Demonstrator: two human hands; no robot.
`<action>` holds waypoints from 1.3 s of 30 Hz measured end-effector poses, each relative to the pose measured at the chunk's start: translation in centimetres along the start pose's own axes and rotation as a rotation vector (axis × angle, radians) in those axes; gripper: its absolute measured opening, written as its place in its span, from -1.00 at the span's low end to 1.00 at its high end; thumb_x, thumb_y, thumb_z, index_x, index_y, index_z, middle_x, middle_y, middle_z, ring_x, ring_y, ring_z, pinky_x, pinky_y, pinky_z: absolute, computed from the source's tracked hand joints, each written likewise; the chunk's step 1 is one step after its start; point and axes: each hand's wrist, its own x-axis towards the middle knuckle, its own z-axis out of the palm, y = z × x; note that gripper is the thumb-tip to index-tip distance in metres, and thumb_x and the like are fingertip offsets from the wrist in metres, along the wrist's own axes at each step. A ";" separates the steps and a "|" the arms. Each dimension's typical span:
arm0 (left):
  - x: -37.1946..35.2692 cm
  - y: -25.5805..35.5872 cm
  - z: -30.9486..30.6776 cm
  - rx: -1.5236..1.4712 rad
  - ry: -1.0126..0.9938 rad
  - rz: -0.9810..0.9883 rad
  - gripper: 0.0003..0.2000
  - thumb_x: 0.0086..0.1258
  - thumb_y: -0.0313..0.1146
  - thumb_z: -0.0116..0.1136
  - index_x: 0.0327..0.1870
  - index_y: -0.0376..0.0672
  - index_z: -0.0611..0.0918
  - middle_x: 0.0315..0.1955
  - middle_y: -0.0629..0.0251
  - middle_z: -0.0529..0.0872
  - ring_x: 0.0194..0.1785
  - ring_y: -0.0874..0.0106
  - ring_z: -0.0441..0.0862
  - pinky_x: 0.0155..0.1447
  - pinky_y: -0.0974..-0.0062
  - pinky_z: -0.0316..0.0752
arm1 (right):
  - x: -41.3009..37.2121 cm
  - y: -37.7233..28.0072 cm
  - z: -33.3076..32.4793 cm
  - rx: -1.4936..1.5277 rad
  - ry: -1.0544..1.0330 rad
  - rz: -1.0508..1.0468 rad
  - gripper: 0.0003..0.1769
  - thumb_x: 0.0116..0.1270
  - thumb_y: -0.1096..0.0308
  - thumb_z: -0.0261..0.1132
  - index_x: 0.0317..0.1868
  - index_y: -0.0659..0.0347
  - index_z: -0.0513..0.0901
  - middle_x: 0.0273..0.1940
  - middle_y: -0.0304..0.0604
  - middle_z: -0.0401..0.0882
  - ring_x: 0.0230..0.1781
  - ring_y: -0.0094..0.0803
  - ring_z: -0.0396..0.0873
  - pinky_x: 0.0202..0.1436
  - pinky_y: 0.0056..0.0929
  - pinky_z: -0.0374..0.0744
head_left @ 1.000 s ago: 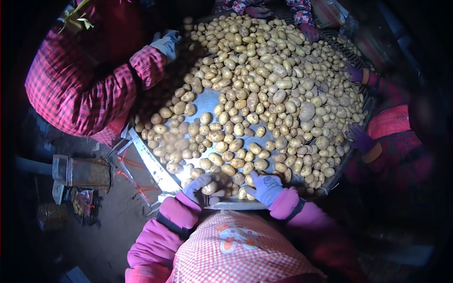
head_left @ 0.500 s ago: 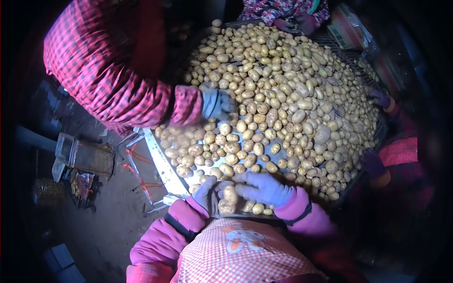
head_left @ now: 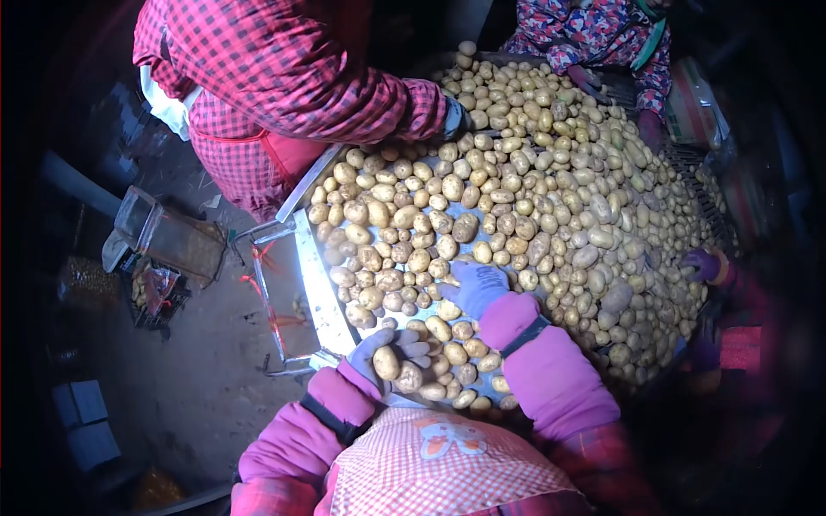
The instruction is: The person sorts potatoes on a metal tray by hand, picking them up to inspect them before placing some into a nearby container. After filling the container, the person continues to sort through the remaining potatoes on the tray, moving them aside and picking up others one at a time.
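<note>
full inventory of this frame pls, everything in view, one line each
potatoes: too many to count, yellow-tan, heaped across the table
sorting table: one, bare metal, centre
co-worker in checked jacket: one, red and black, top left, gloved hand at the pile
co-worker in patterned jacket: one, red and blue, top right
co-worker's glove: one, purple, table's right edge
container: one, brownish, floor left of the table
held potatoes: two, tan, in the left hand
apron: one, orange-white check, bottom centre
left hand: one, pale glove, pink sleeve, cupped round the held potatoes
right hand: one, lilac glove, flat on the pile
</note>
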 end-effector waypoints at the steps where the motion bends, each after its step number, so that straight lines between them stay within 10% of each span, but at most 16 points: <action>1: 0.1 -0.2 0.5 0.000 0.013 0.007 -0.46 0.55 -0.11 -0.20 0.33 -0.41 0.32 0.22 -0.18 0.49 0.26 -0.11 0.47 0.37 0.05 0.37 | 0.0 0.4 -0.6 0.115 0.007 0.058 -0.48 0.22 -0.13 0.30 -0.21 0.23 0.62 -0.27 0.06 0.64 -0.21 -0.02 0.64 -0.19 -0.10 0.56; 8: -0.1 0.1 0.5 -0.040 -0.045 -0.019 -0.43 0.49 -0.20 -0.07 0.46 -0.22 0.20 0.32 -0.16 0.37 0.33 -0.08 0.40 0.39 -0.03 0.35 | -4.2 -3.3 -0.7 0.508 -0.073 -0.358 -0.67 0.35 0.13 0.29 -0.06 0.20 0.66 -0.25 -0.01 0.68 -0.21 -0.08 0.64 -0.10 -0.23 0.59; 10: -0.2 0.0 0.8 -0.036 -0.031 -0.026 -0.44 0.49 -0.21 -0.06 0.46 -0.20 0.20 0.31 -0.15 0.37 0.34 -0.09 0.38 0.39 -0.06 0.34 | -3.8 -2.0 -0.5 0.584 0.068 -0.181 -0.57 0.31 0.01 0.29 -0.05 0.21 0.61 -0.18 0.05 0.67 -0.18 0.04 0.63 -0.13 -0.14 0.59; 26: -0.5 -0.5 0.5 -0.025 0.010 -0.025 -0.44 0.49 -0.14 -0.07 0.43 -0.21 0.24 0.30 -0.13 0.40 0.32 -0.10 0.41 0.35 -0.10 0.37 | 8.2 1.3 1.6 -0.318 0.343 -0.035 -0.34 0.08 -0.02 0.34 0.22 -0.02 0.49 0.14 -0.09 0.49 0.20 -0.10 0.38 0.22 0.01 0.37; 29: -0.5 -0.1 1.1 0.081 0.043 -0.023 -0.44 0.49 -0.13 -0.08 0.43 -0.21 0.25 0.30 -0.11 0.41 0.32 -0.10 0.41 0.36 -0.09 0.36 | 7.9 2.2 1.2 -0.094 0.291 0.023 -0.47 0.09 -0.03 0.36 0.02 0.08 0.61 -0.14 -0.02 0.63 -0.07 -0.01 0.54 0.07 -0.04 0.46; 33: -0.3 0.0 1.1 0.026 0.065 -0.055 -0.49 0.48 -0.13 -0.08 0.37 -0.19 0.35 0.24 -0.08 0.48 0.27 -0.11 0.45 0.32 -0.14 0.39 | 4.2 2.4 -0.6 0.211 0.320 -0.014 -0.38 -0.01 0.00 0.48 0.05 0.06 0.58 0.03 0.02 0.56 0.07 0.04 0.47 0.17 -0.05 0.44; 34: -0.3 0.0 0.8 -0.009 0.061 -0.072 -0.50 0.48 -0.14 -0.08 0.36 -0.18 0.37 0.23 -0.08 0.49 0.25 -0.11 0.47 0.31 -0.14 0.39 | 2.1 1.4 -2.5 0.293 0.352 -0.058 -0.46 0.15 0.20 0.43 0.13 0.17 0.55 -0.06 -0.06 0.62 -0.04 -0.23 0.58 0.07 -0.26 0.53; 36: 0.1 -0.2 0.9 -0.042 0.095 -0.090 -0.48 0.44 -0.12 -0.03 0.36 -0.16 0.37 0.23 -0.12 0.48 0.18 -0.10 0.51 0.30 -0.14 0.39 | -1.2 1.7 -2.9 1.119 0.203 0.057 -0.48 0.24 0.33 0.38 0.19 0.28 0.48 0.04 -0.16 0.59 0.05 -0.42 0.55 0.09 -0.41 0.54; 39: 0.5 -0.5 0.8 -0.048 0.070 -0.111 -0.53 0.41 -0.08 -0.01 0.22 -0.19 0.44 0.17 -0.12 0.51 0.05 -0.06 0.56 0.20 -0.15 0.45 | -9.1 1.9 -4.3 1.536 0.345 0.227 -0.46 0.34 0.26 0.31 0.27 0.28 0.44 0.14 -0.15 0.53 0.12 -0.39 0.50 0.09 -0.49 0.51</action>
